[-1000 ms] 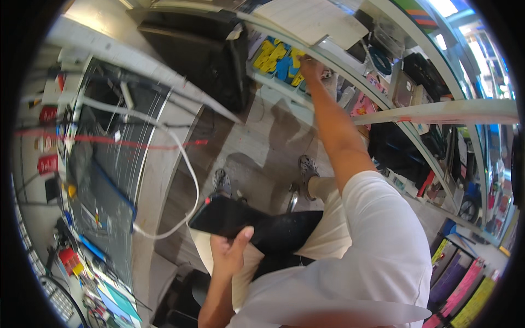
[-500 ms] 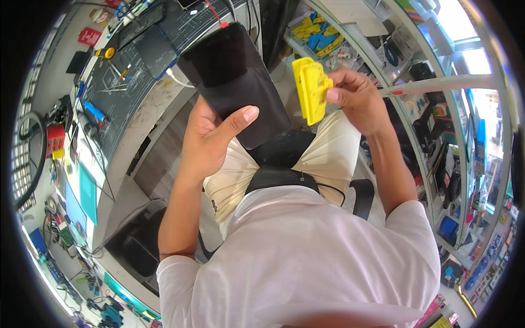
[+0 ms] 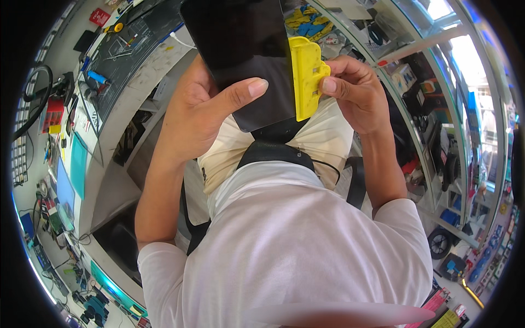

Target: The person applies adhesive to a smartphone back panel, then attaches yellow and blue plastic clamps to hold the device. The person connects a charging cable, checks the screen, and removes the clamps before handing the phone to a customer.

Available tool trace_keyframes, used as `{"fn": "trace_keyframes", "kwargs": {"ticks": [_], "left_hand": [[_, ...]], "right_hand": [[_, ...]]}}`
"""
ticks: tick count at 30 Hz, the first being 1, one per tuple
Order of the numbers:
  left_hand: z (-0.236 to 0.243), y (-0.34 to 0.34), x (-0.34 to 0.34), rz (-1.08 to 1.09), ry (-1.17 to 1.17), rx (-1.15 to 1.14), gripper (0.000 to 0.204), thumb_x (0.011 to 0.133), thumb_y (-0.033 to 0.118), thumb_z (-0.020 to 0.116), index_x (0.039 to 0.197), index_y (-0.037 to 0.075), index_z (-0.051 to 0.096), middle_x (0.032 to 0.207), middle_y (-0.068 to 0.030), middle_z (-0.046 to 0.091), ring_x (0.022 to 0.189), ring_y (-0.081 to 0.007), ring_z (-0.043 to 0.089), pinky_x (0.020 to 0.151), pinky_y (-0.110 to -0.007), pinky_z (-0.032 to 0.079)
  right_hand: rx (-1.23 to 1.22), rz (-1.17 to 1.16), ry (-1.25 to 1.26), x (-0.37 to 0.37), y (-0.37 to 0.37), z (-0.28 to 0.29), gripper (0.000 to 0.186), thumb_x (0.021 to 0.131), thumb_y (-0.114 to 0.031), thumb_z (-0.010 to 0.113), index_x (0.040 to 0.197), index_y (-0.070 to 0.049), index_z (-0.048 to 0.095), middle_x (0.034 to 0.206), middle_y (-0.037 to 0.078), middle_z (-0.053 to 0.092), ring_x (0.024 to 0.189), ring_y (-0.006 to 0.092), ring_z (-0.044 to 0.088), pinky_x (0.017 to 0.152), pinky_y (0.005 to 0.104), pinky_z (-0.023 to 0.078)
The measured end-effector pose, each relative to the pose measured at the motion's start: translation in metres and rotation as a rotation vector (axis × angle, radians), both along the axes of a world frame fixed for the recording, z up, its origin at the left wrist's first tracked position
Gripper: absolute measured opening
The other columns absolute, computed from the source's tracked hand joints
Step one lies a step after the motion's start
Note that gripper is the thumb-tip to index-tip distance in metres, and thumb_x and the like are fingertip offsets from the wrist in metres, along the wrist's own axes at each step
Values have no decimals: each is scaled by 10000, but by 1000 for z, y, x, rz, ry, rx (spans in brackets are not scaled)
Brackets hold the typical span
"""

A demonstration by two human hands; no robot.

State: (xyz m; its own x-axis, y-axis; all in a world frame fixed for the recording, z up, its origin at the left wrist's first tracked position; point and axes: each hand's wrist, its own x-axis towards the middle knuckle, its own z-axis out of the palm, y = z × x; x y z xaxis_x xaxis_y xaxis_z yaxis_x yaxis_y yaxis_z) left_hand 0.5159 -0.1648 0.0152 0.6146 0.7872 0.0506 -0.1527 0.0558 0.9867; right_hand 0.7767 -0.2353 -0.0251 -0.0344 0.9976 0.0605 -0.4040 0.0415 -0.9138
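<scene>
The black, glossy slab-shaped device (image 3: pixel 243 60) is being held up in front of the lap, tilting slightly, its upper end running out of view at the top. The left hand (image 3: pixel 199 112) is gripping it firmly from the left side, the thumb lying across the dark face and the fingers passing out of sight behind. The yellow plastic clip (image 3: pixel 306 82) is standing along the device's right long edge, overlapping and masking part of it; whether its jaws are biting on that edge cannot be told. The right hand (image 3: pixel 358 95) is pinching the clip's outer side between thumb and fingers, leaving no visible gap. Below, the cream trousers (image 3: pixel 221 150) are forming the backdrop, the device partly covering them. Beyond the device's upper right, a batch of yellow and blue clips (image 3: pixel 313 27) is lying beside the glass shelving (image 3: pixel 383 60), which is crowding the right side with mixed goods. On the left, the curved workbench (image 3: pixel 131 82) is carrying a dark mat (image 3: pixel 139 44), a blue cylindrical item (image 3: pixel 97 77), a red container (image 3: pixel 53 116) and a teal sheet (image 3: pixel 79 164). A white cable (image 3: pixel 181 40) is hanging over the bench edge toward the device, which is blocking sight of whatever is lying directly behind it.
</scene>
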Motion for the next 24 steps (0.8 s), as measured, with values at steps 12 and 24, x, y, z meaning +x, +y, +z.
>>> {"fn": "trace_keyframes", "kwargs": {"ticks": [12,24], "left_hand": [[3,13,30,-127,11,10,508,934,160,780,1361,4,553,1221,-64,677,1101,-136,639,1008,-299,488],[-37,44,61,-95,113,-362,463,967,230,741,1356,28,592,1195,-49,684,1062,-122,662,943,-299,544]], "right_hand": [[-67,-198,-126,-3,-34,18,275,904,-125,813,1128,6,722,1008,77,751,860,135,707,817,269,567],[-298,-231,109,-20,-13,-18,479,993,-308,729,1315,31,626,1137,36,697,1002,93,660,918,260,523]]}}
